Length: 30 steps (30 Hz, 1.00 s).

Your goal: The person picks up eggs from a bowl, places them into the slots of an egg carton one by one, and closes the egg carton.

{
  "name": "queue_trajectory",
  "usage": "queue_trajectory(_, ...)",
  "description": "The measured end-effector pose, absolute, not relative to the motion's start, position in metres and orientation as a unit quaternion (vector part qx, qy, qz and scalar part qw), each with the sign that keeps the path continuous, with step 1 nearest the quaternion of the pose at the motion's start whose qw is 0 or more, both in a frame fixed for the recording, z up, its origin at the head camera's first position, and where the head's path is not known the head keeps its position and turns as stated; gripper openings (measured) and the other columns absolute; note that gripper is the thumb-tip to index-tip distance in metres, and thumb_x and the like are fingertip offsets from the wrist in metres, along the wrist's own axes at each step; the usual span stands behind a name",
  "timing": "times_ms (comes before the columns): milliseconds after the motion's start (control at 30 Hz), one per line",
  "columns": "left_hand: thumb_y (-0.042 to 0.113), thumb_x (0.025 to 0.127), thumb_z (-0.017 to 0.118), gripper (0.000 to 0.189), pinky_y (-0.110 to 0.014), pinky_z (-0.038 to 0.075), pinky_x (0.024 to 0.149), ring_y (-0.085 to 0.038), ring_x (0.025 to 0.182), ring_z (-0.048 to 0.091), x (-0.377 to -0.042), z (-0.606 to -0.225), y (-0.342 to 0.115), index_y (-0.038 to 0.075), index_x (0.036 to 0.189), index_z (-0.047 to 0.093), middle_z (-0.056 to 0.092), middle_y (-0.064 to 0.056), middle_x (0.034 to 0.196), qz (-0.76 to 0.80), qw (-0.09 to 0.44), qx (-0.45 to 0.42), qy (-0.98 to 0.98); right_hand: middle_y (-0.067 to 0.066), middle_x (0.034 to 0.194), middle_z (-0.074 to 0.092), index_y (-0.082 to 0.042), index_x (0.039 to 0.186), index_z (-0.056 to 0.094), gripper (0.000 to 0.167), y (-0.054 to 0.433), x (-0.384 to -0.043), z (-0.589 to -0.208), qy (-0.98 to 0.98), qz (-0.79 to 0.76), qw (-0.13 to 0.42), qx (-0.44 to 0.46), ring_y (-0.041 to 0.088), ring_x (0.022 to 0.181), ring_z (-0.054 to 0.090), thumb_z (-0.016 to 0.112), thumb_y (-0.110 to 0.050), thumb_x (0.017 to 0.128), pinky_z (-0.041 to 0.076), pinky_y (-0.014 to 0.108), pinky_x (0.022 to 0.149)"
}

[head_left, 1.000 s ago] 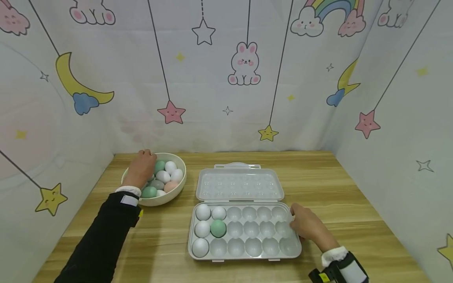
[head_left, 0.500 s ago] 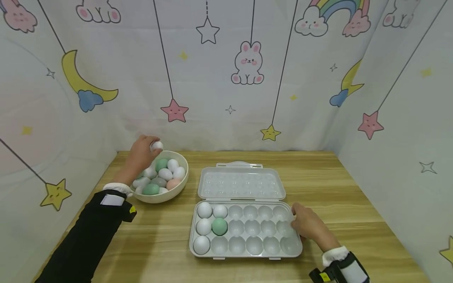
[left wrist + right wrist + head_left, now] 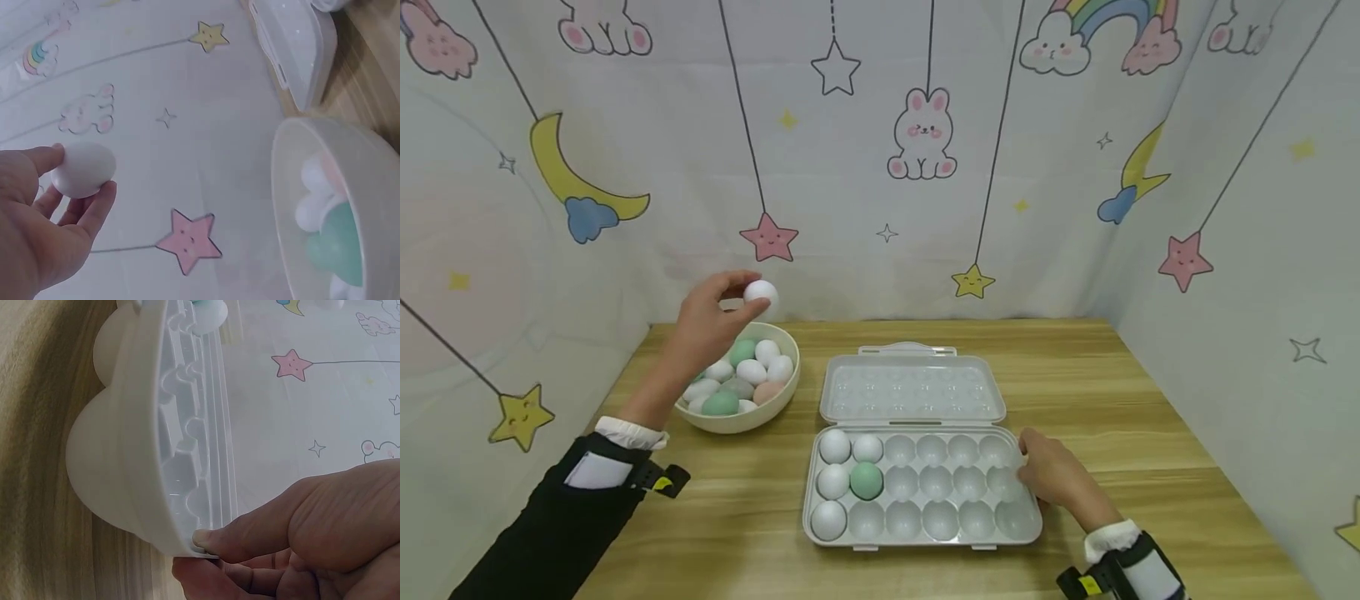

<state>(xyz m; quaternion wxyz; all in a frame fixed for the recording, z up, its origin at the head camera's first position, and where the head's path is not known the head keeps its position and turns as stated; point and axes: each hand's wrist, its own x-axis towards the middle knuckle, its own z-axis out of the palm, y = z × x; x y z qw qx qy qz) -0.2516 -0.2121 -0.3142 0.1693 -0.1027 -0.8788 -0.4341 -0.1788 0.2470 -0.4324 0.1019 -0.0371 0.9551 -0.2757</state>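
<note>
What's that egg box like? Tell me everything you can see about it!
The egg box looks like whitish, shiny plastic. It sits on the table with its lid folded open; a handle-like strip runs along the lid's far edge. Its tray has three rows of six round hollows. Five at the left end hold four white eggs and one green egg; the rest are empty. The right hand pinches its right end.

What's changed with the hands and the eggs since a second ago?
The left hand has moved up out of the bowl and slightly right, now holding a white egg. The right hand still grips the right end of the egg tray, and its five eggs sit unchanged.
</note>
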Motion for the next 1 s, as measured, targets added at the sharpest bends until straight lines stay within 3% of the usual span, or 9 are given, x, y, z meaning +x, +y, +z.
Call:
queue_trajectory(200,0.013,0.099,0.072,0.043,-0.025,0.055,0.094,-0.026,0.12,0.057,-0.218,-0.3,-0.175,-0.001,0.137,0.06,0.06,-0.014,0.132,-0.481,0.172,-0.159,-0.845,0.014,0.079,0.061,0.008,0.104,0.055,0.019,0.247,-0.179,-0.432,0.955,-0.275,0.101,-0.038,0.021,0.054,0.06,0.062,0.008,0.086,0.053,0.033,0.046)
queue_trajectory(300,0.007,0.096,0.074,0.041,-0.018,0.054,0.09,-0.025,0.118,0.058,-0.205,-0.301,-0.159,-0.002,0.134,0.062,0.061,-0.014,0.129,-0.501,0.159,-0.192,-0.829,0.013,0.078,0.061,0.008,0.105,0.055,0.019,0.247,-0.179,-0.433,0.955,-0.276,0.104,-0.035,0.021,0.054,0.06,0.062,0.008,0.087,0.053,0.034,0.046)
queue_trajectory(633,-0.003,0.089,0.078,0.038,-0.028,0.058,0.089,-0.027,0.114,0.062,-0.163,-0.323,-0.121,-0.004,0.125,0.065,0.063,-0.014,0.123,-0.543,0.115,-0.256,-0.791,0.014,0.078,0.062,0.009,0.107,0.055,0.02,0.247,-0.179,-0.432,0.954,-0.278,0.106,-0.031,0.022,0.054,0.061,0.063,0.008,0.088,0.053,0.034,0.046)
queue_trajectory(1000,-0.006,0.085,0.081,0.035,-0.029,0.06,0.084,-0.02,0.104,0.062,-0.126,-0.38,-0.101,0.006,0.114,0.064,0.061,-0.005,0.113,-0.536,0.083,-0.3,-0.785,0.012,0.077,0.061,0.007,0.105,0.055,0.019,0.248,-0.179,-0.433,0.954,-0.277,0.107,-0.034,0.021,0.055,0.06,0.062,0.009,0.088,0.053,0.034,0.047)
